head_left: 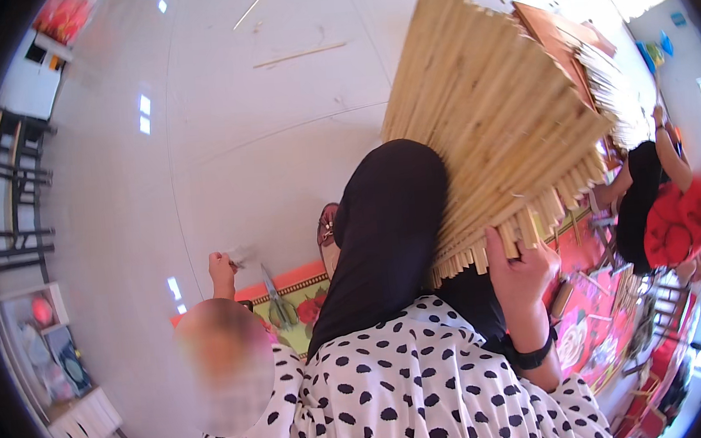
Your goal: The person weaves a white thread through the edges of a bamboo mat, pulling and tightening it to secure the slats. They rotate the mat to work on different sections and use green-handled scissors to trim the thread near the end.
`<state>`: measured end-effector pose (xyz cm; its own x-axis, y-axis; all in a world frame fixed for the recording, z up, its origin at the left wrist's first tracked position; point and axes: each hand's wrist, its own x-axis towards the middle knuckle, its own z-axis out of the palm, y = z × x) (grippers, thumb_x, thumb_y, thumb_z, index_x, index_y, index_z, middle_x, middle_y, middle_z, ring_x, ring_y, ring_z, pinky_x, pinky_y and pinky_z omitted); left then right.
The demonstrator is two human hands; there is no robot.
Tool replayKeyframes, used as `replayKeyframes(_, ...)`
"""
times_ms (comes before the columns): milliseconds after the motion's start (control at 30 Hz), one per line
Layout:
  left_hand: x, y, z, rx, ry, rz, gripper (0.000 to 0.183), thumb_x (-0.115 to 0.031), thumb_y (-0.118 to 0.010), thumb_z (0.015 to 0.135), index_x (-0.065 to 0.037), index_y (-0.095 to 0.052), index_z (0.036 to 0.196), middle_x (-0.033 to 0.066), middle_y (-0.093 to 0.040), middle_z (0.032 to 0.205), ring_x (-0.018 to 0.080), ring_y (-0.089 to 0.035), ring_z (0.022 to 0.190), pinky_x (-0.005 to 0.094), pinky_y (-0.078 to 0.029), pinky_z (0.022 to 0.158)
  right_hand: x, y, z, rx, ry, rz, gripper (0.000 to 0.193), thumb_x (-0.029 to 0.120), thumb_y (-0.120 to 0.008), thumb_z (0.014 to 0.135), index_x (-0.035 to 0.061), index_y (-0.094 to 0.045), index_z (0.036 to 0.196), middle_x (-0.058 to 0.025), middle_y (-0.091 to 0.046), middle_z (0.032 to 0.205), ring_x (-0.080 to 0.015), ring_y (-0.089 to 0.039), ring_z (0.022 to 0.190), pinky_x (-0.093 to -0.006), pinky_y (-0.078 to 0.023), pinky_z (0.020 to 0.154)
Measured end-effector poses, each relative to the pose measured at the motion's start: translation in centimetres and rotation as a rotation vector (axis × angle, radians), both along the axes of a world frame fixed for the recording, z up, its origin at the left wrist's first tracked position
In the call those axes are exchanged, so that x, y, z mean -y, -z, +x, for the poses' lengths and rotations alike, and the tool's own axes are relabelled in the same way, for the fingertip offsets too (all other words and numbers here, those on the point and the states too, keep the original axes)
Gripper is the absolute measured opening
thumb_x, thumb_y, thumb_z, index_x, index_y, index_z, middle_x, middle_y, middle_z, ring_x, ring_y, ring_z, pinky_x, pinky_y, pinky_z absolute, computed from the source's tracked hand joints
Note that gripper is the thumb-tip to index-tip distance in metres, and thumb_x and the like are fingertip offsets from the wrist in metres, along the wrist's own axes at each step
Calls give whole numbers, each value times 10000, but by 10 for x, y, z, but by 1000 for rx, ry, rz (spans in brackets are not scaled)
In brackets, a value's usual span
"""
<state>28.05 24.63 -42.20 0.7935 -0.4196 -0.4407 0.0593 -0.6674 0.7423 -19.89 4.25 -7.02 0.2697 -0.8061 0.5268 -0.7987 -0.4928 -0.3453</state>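
A large fan-shaped panel of narrow wooden slats point(489, 101), set side by side, leans across my lap against my dark-trousered knee. At its lower edge, where the slat ends are uneven, my right hand point(523, 267) grips it with thumb and fingers; a black band circles that wrist. Out to the left, my left hand point(222, 270) is raised with its fingers closed, and a small blurred thing shows beside them. A blurred patch covers most of that forearm. Near this hand, a grey scissor-like tool point(278, 307) lies on a flowered mat point(305, 325).
Loose thin sticks point(300, 55) lie on the pale tiled floor point(223, 171). More slats point(616, 87) are stacked beyond the panel. At right a person in red point(684, 221) sits near a pink flowered mat point(577, 329) with pieces on it. Dark-legged benches point(15, 188) stand far left.
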Motion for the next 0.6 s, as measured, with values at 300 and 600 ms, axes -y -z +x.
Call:
replayKeyframes(300,200,-297,-118,-325,668,-637,124,-77,-604,955,-53,-570,1072,-36,-535,863,39,-488,768,222,-399,661,-4,4,0,134,-19,80,169,113,-783,790,34,-633,797,-94,-561,622,-306,-572,515,-392,-457,473)
replayKeyframes(600,240,-421,-262,33,1571,-463,106,-49,-623,948,3,-611,1040,26,-630,852,78,-598,762,253,-488,665,-2,6,2,219,-35,105,168,93,-755,778,49,-595,750,-82,-555,618,-283,-581,519,-376,-462,475)
